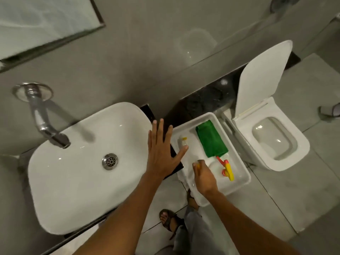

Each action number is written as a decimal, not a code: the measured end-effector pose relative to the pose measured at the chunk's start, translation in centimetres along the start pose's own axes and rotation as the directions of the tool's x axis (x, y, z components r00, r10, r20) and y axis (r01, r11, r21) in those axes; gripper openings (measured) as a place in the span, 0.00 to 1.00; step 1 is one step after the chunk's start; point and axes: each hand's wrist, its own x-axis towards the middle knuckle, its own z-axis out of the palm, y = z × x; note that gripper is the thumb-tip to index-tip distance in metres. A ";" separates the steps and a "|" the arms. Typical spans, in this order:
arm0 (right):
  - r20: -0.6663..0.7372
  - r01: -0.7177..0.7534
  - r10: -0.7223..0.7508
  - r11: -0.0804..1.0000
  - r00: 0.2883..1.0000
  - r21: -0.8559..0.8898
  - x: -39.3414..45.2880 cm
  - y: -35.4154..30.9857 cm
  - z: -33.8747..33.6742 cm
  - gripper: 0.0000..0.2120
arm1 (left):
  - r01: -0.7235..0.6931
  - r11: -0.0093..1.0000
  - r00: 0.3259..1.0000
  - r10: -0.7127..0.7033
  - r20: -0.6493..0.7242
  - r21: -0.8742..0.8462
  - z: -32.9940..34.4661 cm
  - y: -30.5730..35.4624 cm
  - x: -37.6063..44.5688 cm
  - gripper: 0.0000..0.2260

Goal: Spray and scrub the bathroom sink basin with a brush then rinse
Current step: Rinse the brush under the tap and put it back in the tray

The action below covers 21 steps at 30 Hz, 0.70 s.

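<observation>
The white sink basin (pixel 77 173) fills the left half of the head view, with a metal drain (pixel 110 161) and a chrome wall tap (pixel 46 124) over it. My left hand (pixel 161 151) hovers flat, fingers spread, over the basin's right rim and the black counter. To the right, a white tray (pixel 244 173) holds a folded green cloth (pixel 211 140), a spray head with a red and yellow trigger (pixel 228 171), and a small clear item with a yellow part (pixel 183 141). My right hand (pixel 204 176) reaches into the tray with fingers curled down; something yellowish shows at the fingertips.
A white toilet (pixel 274 142) with its lid raised stands just right of the tray. A mirror (pixel 42 21) hangs at top left. A black counter ledge (pixel 202 100) runs behind the tray. My sandalled foot (pixel 168 219) is on the grey tiled floor below.
</observation>
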 end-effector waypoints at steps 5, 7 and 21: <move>-0.024 -0.060 0.062 0.996 0.998 0.064 2.9 2.1 3.9 0.11 | 0.020 0.999 0.999 -0.019 -0.039 0.043 1.3 -0.4 0.4 0.37; -0.009 -0.082 0.083 0.996 0.997 0.028 4.2 2.8 4.8 0.14 | 0.042 0.999 0.998 -0.040 -0.045 0.032 1.4 -0.5 0.4 0.35; 0.035 -0.135 0.134 0.991 0.990 0.019 5.5 1.9 4.1 0.21 | 0.062 0.996 0.998 -0.064 -0.028 -0.070 0.8 -0.1 0.6 0.29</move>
